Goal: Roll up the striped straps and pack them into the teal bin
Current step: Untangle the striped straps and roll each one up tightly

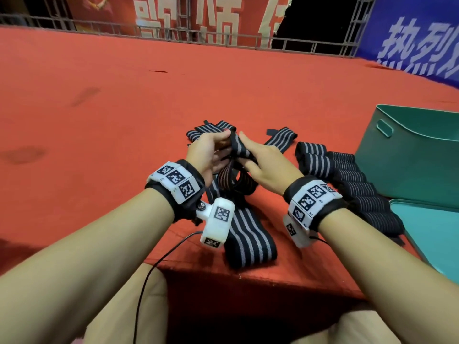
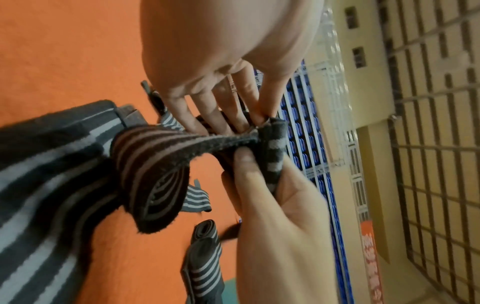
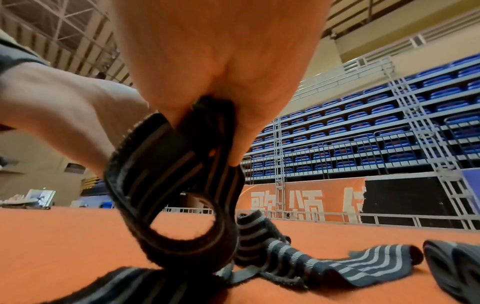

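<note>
Forearms: two bare forearms fill the bottom of the head view, each with a black wrist band [image 1: 182, 187] carrying white coded tags and a white camera block.
Left fingers: the left hand [image 1: 207, 155] has thumb and fingertips pinched on the top end of the held strap [image 1: 238, 145].
Right fingers: the right hand [image 1: 265, 162] grips the same end, thumb [image 2: 244, 162] pressed on the fold, the other fingers behind it.
Held strap: one dark strap with pale stripes, raised above the desk [image 1: 99, 108] between both hands; its end is folded into a small first turn, and the rest hangs in a loose loop [image 3: 176, 216] down to the surface.
Loose straps: about three more lie flat and unrolled, one wide strap [image 1: 250, 242] at the near edge, one [image 1: 282, 137] just beyond the hands to the right, and a bundle [image 1: 206, 130] behind the left hand; how many lie in that bundle cannot be told.
Rolled straps: a row of roughly six finished rolls [image 1: 347, 184] lies right of the hands, touching one another, running from far to near beside the bin.
Teal bin: one teal bin [image 1: 409, 165] stands at the right, with an oval handle slot; its inside is hidden from view, so its contents cannot be told.
Teal lid: one flat teal piece [image 1: 434, 227] lies in front of the bin, just beside the nearest rolls.
Desk: covered in red-orange cloth, with a black cable [image 1: 154, 269] trailing off its front edge.
</note>
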`<move>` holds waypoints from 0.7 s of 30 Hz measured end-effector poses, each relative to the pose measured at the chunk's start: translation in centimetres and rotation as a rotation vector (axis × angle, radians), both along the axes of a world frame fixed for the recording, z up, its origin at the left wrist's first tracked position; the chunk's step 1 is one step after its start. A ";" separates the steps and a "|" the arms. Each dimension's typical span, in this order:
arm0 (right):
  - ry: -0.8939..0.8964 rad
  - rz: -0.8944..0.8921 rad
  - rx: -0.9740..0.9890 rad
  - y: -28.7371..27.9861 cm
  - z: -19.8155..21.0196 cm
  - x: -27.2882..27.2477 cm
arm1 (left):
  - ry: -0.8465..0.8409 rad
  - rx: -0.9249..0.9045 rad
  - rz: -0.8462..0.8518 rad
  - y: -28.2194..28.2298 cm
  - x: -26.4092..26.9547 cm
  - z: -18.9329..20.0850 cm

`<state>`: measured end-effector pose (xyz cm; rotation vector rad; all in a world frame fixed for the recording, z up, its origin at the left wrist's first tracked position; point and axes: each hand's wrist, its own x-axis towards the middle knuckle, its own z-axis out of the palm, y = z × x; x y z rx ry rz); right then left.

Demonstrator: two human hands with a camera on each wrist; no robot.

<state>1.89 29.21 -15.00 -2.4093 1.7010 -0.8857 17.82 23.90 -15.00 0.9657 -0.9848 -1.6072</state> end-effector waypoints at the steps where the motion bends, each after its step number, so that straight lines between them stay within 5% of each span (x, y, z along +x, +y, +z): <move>1: -0.013 0.011 0.026 0.1 0.1 0.1 | 0.000 0.024 -0.009 0.0 0.1 -0.1; 11: -0.773 -0.253 -0.110 -1.8 0.3 -1.3 | 0.044 -0.013 0.028 0.2 -0.5 0.4; 16: -1.171 -0.571 -0.021 -3.5 0.1 -6.7 | 0.165 0.030 0.298 -1.8 2.5 1.1; 19: -0.856 -0.794 0.003 -1.9 0.4 -9.0 | 0.197 -0.006 0.399 -3.5 4.5 1.5; 21: -0.592 -0.720 -0.062 -1.0 0.7 -8.0 | 0.274 -0.036 0.302 -3.3 4.3 2.7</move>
